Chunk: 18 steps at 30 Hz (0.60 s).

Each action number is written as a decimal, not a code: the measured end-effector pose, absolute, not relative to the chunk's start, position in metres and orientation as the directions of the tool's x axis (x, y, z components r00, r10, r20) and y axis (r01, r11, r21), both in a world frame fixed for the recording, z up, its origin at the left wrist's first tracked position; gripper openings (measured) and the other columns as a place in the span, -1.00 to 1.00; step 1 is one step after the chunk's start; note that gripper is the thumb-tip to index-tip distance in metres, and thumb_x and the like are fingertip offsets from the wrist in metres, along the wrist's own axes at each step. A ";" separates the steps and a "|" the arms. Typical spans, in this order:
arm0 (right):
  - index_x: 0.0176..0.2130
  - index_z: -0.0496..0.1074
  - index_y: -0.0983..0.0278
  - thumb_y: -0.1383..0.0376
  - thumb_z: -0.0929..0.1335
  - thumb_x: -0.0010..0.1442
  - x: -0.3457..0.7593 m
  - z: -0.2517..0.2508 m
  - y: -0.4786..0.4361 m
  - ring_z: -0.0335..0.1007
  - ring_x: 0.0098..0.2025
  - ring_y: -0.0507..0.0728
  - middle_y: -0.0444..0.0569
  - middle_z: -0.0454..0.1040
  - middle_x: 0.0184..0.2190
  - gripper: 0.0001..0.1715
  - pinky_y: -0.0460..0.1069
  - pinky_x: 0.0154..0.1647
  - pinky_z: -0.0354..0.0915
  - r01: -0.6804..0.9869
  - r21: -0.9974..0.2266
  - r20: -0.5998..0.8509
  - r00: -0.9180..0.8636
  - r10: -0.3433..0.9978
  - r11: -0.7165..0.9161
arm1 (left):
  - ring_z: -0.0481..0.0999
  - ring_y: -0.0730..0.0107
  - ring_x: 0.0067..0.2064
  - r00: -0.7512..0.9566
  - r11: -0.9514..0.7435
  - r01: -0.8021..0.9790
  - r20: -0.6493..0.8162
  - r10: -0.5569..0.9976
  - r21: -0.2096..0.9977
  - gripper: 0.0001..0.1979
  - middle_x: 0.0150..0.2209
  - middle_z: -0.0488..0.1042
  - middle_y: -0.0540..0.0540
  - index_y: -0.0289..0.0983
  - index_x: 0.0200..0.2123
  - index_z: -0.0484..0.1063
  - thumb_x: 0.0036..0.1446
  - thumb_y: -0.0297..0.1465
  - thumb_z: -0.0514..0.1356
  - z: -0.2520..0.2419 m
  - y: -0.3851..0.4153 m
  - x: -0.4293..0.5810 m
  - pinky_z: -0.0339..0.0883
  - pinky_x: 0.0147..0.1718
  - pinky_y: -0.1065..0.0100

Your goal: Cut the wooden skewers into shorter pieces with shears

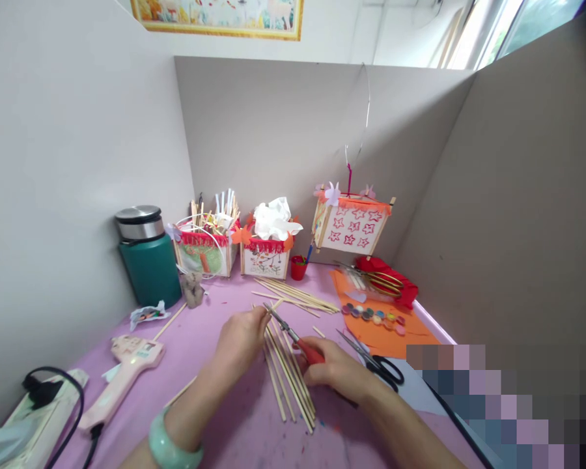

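Note:
Over the purple tabletop, my left hand (239,335) pinches a thin wooden stick (277,303) whose end shows just past the fingertips. My right hand (333,370) grips red-handled shears (312,352), with their metal blades reaching up to the stick by my left fingers. Whether the blades are closed on the stick I cannot tell. Below and between the hands lies a loose bundle of wooden sticks (293,384). Another bunch of sticks (303,296) rests farther back. Black-handled scissors (385,372) lie right of my right hand.
A pink glue gun (122,381), power strip (43,417) and green flask (150,267) stand left. Decorated boxes (265,262), a red cup (299,268) and a paper lantern (354,225) are at the back. Paint pots (371,316) lie on orange paper (420,335). Grey partitions (283,130) enclose the table.

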State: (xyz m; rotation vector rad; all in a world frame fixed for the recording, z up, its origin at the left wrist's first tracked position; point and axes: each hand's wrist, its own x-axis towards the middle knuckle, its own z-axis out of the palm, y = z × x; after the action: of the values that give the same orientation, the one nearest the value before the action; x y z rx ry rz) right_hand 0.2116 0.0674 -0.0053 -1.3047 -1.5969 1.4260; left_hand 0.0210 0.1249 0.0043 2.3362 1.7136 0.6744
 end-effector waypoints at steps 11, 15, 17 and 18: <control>-0.34 0.35 0.30 0.42 0.34 -0.19 0.215 0.009 0.062 0.12 -0.44 -0.02 -0.20 0.29 -0.45 -0.71 -0.14 -0.47 0.01 0.157 -0.976 -0.205 -0.415 0.887 -0.152 | 0.41 0.40 -0.50 0.342 -0.363 0.690 0.160 0.926 0.626 -0.63 -0.65 0.42 -0.02 -0.25 -0.61 0.34 0.16 -0.28 -0.06 0.013 0.134 0.013 0.13 -0.40 0.43; -0.36 0.31 0.29 0.43 0.32 -0.23 0.214 0.002 0.064 0.10 -0.43 -0.01 -0.21 0.25 -0.46 -0.70 -0.13 -0.47 0.00 0.190 -0.976 -0.177 -0.392 0.903 -0.108 | 0.40 0.40 -0.50 0.345 -0.362 0.682 0.157 0.925 0.635 -0.63 -0.66 0.41 0.00 -0.25 -0.60 0.35 0.15 -0.28 -0.06 0.014 0.134 0.012 0.14 -0.41 0.42; -0.36 0.31 0.29 0.44 0.31 -0.25 0.213 -0.002 0.065 0.08 -0.44 -0.01 -0.22 0.22 -0.48 -0.69 -0.13 -0.47 -0.01 0.229 -0.971 -0.156 -0.378 0.912 -0.071 | 0.40 0.40 -0.51 0.341 -0.365 0.685 0.166 0.925 0.630 -0.64 -0.65 0.40 0.00 -0.25 -0.58 0.36 0.15 -0.28 -0.07 0.014 0.133 0.013 0.13 -0.42 0.43; -0.37 0.30 0.29 0.44 0.30 -0.25 0.213 -0.004 0.066 0.06 -0.45 -0.01 -0.22 0.21 -0.49 -0.69 -0.13 -0.48 -0.01 0.250 -0.967 -0.143 -0.373 0.917 -0.049 | 0.39 0.41 -0.51 0.337 -0.366 0.691 0.171 0.926 0.623 -0.65 -0.65 0.40 0.01 -0.25 -0.57 0.36 0.16 -0.28 -0.07 0.013 0.133 0.013 0.13 -0.43 0.44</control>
State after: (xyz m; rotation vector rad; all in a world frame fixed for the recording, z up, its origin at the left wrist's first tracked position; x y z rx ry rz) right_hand 0.2125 0.0657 -0.0036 -1.2478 -1.6415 1.4583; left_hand 0.0130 0.1329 0.0135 2.1632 1.4187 0.7102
